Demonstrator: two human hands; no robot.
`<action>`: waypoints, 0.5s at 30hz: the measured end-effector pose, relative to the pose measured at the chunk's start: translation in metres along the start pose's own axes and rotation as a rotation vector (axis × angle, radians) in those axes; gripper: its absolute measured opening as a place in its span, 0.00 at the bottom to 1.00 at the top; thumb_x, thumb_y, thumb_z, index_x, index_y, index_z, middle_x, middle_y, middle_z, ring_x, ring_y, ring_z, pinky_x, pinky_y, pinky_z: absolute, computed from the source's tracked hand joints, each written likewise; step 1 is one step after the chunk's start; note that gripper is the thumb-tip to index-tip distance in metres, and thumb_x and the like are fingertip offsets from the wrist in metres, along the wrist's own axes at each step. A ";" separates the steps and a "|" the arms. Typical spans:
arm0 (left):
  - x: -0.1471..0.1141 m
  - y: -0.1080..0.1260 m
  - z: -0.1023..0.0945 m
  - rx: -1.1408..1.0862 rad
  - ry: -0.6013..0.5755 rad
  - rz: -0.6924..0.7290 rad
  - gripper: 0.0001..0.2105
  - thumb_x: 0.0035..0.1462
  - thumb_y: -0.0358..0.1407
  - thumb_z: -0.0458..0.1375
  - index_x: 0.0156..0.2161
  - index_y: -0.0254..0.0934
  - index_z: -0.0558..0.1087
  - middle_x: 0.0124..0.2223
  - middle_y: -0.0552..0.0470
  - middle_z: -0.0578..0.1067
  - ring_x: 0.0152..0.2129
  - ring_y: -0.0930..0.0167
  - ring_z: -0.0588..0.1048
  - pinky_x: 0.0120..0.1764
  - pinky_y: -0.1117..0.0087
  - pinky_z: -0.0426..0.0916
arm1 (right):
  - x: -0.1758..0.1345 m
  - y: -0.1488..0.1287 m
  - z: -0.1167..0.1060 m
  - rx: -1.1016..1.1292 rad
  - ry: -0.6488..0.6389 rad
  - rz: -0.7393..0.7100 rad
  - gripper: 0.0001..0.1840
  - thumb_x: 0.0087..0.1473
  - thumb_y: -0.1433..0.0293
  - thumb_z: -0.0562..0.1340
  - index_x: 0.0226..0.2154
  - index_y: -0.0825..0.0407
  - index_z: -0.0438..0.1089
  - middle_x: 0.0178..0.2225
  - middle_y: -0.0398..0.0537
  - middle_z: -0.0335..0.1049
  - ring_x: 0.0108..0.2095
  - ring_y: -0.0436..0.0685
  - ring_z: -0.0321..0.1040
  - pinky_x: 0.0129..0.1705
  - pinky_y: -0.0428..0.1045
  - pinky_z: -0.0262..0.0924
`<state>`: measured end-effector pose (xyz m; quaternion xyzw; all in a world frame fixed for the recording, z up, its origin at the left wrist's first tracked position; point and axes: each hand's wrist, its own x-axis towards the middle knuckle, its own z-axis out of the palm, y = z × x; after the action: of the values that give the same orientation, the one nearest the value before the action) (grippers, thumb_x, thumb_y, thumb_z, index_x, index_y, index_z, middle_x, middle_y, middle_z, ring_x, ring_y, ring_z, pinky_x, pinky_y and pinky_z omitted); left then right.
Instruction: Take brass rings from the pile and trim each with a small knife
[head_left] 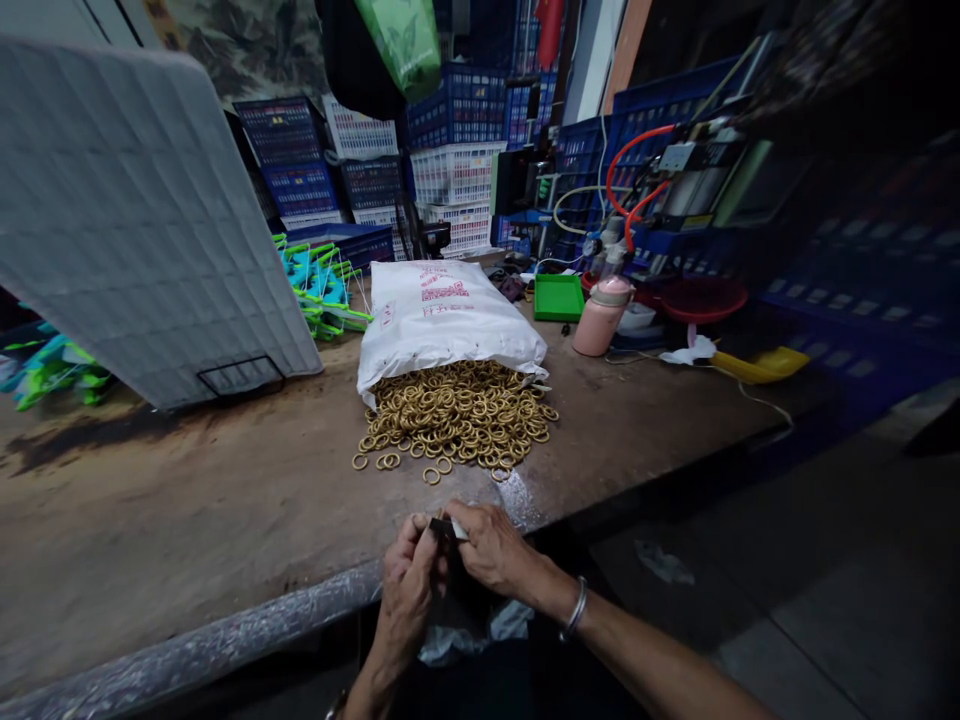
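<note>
My left hand [409,575] and my right hand [491,548] meet in front of the table's near edge, both with fingers closed. A small dark flat piece [441,526] is pinched in my left fingers and reaches across to the right. Against my right fingers lies a small whitish piece [460,531]; its kind is too small to tell. Just beyond them, a pile of brass-coloured rings [465,415] spills from the mouth of a white woven sack [450,315] lying on its side. Several loose rings [431,476] lie nearest my hands.
A large pale board [150,220] stands at the left of the table [225,520]. Bright green and blue items [322,285] lie behind it. To the right are a green tray [558,298], a pink bottle [602,318] and a yellow scoop [761,366]. Stacked crates [457,175] fill the back.
</note>
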<state>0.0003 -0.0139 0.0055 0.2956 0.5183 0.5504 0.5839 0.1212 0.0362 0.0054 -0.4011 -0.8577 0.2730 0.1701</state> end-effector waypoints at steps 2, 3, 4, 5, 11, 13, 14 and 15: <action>-0.001 -0.001 -0.001 0.054 0.010 0.022 0.16 0.45 0.49 0.56 0.28 0.37 0.62 0.15 0.63 0.62 0.10 0.82 0.56 0.13 0.81 0.52 | 0.000 0.000 0.001 -0.047 -0.022 -0.002 0.16 0.38 0.78 0.50 0.33 0.51 0.61 0.24 0.43 0.65 0.26 0.51 0.59 0.28 0.44 0.45; -0.001 -0.002 -0.001 0.070 0.013 0.035 0.16 0.45 0.49 0.56 0.28 0.37 0.63 0.15 0.62 0.62 0.10 0.82 0.57 0.14 0.82 0.52 | 0.000 0.001 0.002 -0.068 -0.037 0.001 0.17 0.38 0.78 0.50 0.34 0.51 0.61 0.25 0.44 0.65 0.26 0.52 0.59 0.28 0.45 0.45; -0.002 -0.002 -0.001 0.076 0.011 0.053 0.16 0.46 0.48 0.56 0.28 0.37 0.63 0.15 0.62 0.62 0.11 0.82 0.57 0.14 0.82 0.52 | 0.000 0.001 0.002 -0.088 -0.051 0.008 0.18 0.38 0.78 0.49 0.35 0.51 0.60 0.26 0.44 0.66 0.27 0.52 0.60 0.29 0.45 0.46; -0.002 -0.003 -0.002 0.073 0.010 0.071 0.16 0.45 0.48 0.56 0.28 0.37 0.63 0.16 0.62 0.62 0.11 0.82 0.57 0.15 0.82 0.52 | 0.001 0.001 0.003 -0.107 -0.065 0.017 0.18 0.39 0.78 0.49 0.36 0.52 0.60 0.26 0.45 0.66 0.27 0.52 0.61 0.29 0.45 0.46; -0.008 -0.005 -0.006 0.059 0.042 -0.011 0.16 0.46 0.48 0.55 0.25 0.37 0.62 0.17 0.61 0.63 0.10 0.83 0.56 0.13 0.82 0.52 | 0.007 0.002 0.008 -0.213 -0.105 0.095 0.14 0.44 0.75 0.50 0.37 0.53 0.60 0.27 0.48 0.68 0.27 0.53 0.63 0.27 0.46 0.44; -0.015 -0.004 -0.007 0.027 0.031 -0.009 0.14 0.46 0.46 0.56 0.25 0.37 0.63 0.19 0.60 0.65 0.11 0.82 0.60 0.14 0.81 0.55 | 0.012 0.005 0.008 -0.269 -0.089 0.152 0.14 0.44 0.76 0.50 0.37 0.54 0.60 0.27 0.49 0.69 0.27 0.53 0.63 0.26 0.46 0.43; -0.018 -0.004 -0.007 -0.002 0.011 -0.003 0.13 0.47 0.45 0.57 0.26 0.36 0.63 0.20 0.59 0.67 0.12 0.81 0.62 0.15 0.80 0.57 | 0.015 0.006 0.007 -0.295 -0.075 0.173 0.15 0.44 0.76 0.50 0.37 0.54 0.60 0.27 0.49 0.69 0.27 0.53 0.63 0.26 0.46 0.43; -0.021 -0.003 -0.006 -0.038 -0.014 -0.005 0.12 0.47 0.44 0.57 0.26 0.36 0.64 0.21 0.58 0.68 0.13 0.80 0.63 0.16 0.79 0.59 | 0.018 0.007 0.007 -0.313 -0.058 0.184 0.15 0.44 0.77 0.50 0.38 0.54 0.60 0.27 0.49 0.69 0.27 0.53 0.63 0.26 0.46 0.43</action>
<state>-0.0018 -0.0360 0.0070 0.2870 0.5046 0.5566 0.5943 0.1107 0.0523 -0.0031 -0.4914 -0.8540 0.1619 0.0552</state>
